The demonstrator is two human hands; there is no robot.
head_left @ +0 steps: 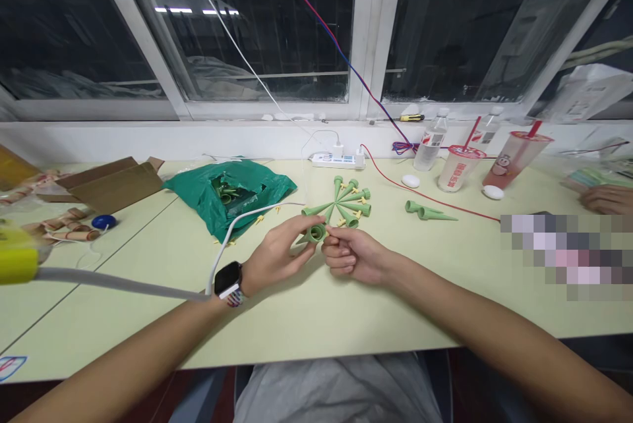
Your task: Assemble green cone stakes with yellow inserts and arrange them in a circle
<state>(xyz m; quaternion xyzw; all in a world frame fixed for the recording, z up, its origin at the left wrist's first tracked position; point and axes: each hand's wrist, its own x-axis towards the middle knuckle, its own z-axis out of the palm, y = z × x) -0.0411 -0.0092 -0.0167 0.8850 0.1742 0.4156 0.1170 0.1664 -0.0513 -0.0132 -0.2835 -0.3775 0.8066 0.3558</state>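
Note:
A green plant watering spike [316,233], a hollow plastic cone, is held in the fingers of my left hand [279,250], its wide opening facing me. At its right rim my right hand [353,255] is closed in a pinch, with a bit of a small yellow valve [327,231] showing at the fingertips; the rest is hidden. Just beyond my hands, several green spikes [363,210] lie in a ring with tips inward, with yellow valves on some. Two loose spikes [438,215] rest farther right.
A torn green plastic bag [257,187] with more spikes inside lies at left. A grey cable [123,283] crosses by my left wrist. Behind are a power strip [324,161], a water bottle [429,146] and a drink cup [457,169]. Another person's hand [608,200] is far right.

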